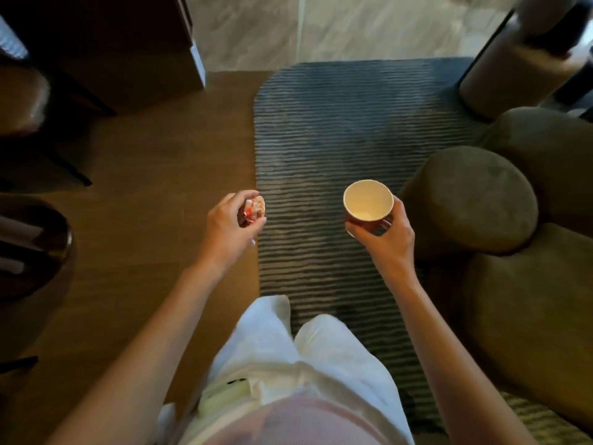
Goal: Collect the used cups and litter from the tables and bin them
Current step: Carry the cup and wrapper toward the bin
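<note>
The scene is dim and warm-toned; pale light falls beyond the hands on the far floor (369, 24). Edges bow with wide-angle distortion, corners dark and blurred.

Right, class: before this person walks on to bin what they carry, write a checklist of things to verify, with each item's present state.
1. Right hand grips paper cup: ok.
2. Cup upright, mouth up: ok.
3. Cup looks empty inside: ok.
4. Left hand holds crumpled wrapper: ok.
5. Bin in view: not ok, none visible.
6. Striped rug ahead free of obstacles: ok.
</note>
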`<state>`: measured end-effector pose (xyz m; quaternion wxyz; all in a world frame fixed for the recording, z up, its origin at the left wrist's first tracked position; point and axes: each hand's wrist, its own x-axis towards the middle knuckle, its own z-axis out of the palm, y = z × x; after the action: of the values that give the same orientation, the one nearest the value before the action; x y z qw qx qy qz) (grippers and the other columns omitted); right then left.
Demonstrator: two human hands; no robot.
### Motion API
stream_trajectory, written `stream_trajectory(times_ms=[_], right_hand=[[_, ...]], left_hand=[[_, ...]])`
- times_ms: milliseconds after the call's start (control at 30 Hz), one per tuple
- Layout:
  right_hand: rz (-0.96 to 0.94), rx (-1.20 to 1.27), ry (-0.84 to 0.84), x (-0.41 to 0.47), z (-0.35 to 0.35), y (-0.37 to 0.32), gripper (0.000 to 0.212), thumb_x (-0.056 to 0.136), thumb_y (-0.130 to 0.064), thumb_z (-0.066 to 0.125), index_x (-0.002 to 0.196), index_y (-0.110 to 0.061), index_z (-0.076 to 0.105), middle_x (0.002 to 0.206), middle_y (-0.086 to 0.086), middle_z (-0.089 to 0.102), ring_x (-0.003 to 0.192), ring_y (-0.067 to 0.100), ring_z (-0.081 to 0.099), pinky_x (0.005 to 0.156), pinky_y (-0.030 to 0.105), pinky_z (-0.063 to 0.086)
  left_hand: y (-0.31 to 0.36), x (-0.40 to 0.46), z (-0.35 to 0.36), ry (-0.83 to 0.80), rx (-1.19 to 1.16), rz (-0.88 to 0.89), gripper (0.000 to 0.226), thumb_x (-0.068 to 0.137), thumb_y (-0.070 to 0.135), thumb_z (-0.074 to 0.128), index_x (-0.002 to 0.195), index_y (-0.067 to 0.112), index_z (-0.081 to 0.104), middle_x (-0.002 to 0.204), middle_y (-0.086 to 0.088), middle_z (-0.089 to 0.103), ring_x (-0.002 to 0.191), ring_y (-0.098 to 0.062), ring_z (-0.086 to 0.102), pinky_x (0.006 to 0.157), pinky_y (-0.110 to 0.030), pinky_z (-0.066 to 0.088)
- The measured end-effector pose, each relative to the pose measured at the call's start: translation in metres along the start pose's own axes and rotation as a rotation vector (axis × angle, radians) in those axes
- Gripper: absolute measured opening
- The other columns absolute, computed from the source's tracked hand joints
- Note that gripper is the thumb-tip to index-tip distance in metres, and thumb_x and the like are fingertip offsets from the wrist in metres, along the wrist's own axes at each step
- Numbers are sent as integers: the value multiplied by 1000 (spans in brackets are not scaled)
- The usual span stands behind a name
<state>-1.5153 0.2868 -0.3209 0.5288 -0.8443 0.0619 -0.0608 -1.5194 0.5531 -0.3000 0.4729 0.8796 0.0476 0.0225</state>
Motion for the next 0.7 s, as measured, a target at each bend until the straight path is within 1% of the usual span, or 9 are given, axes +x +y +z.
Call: stream_trajectory(times_ms=[67,167,233,300,367,433,567,633,700], right_hand=[[3,-17,19,40,8,-2,72,70,-29,83,129,-32,43,122,-18,52,110,-6,52,89,9,43],[49,-15,57,101,16,2,73,70,-28,83,132,-28,44,123,-16,53,112,-3,52,90,11,44],[73,3,60,147,21,7,72,70,-28,83,130,-33,44,120,-22,53,111,-7,52,89,8,44],[84,16,58,199,27,13,70,71,-27,83,128,-38,43,118,-25,53,113,-7,52,90,9,45],[90,18,71,256,34,18,70,71,-25,83,128,-36,43,120,-19,54,113,-2,52,90,12,45],[88,34,97,317,36,19,70,71,-24,83,129,-30,44,122,-12,55,113,4,54,91,14,46],[39,53,157,426,33,16,68,72,-17,82,130,-14,46,123,2,58,114,15,57,92,23,50],[12,12,157,475,32,15,70,71,-14,83,130,-7,46,124,9,58,114,20,57,91,25,51],[28,15,130,520,32,13,71,71,-13,82,131,-4,46,126,13,57,115,23,56,92,31,52]], left_hand=[[7,52,3,-60,-30,4,41,81,12,73,118,23,60,110,4,55,88,-7,56,47,-15,52],[12,125,16,-131,-64,12,41,81,11,72,118,25,59,110,5,54,88,-4,56,47,-13,51],[11,176,28,-156,-68,4,40,81,11,72,117,26,60,111,3,55,90,-5,57,47,-15,52],[11,230,40,-171,-63,-2,40,81,11,72,117,24,60,111,3,56,89,-6,57,46,-16,52],[14,285,53,-181,-57,-5,41,81,11,73,118,23,61,112,2,56,90,-7,57,46,-16,52],[24,343,64,-181,-37,-6,41,81,10,73,118,21,61,112,0,56,90,-8,57,46,-18,53],[58,454,85,-190,-11,17,41,81,9,71,120,17,61,113,-3,57,94,-13,57,48,-28,57],[74,503,94,-167,-16,32,40,82,9,71,120,16,60,112,-2,56,96,-14,57,49,-30,58],[86,548,104,-154,-15,28,39,83,9,70,120,17,60,112,-3,56,96,-14,58,51,-31,59]])
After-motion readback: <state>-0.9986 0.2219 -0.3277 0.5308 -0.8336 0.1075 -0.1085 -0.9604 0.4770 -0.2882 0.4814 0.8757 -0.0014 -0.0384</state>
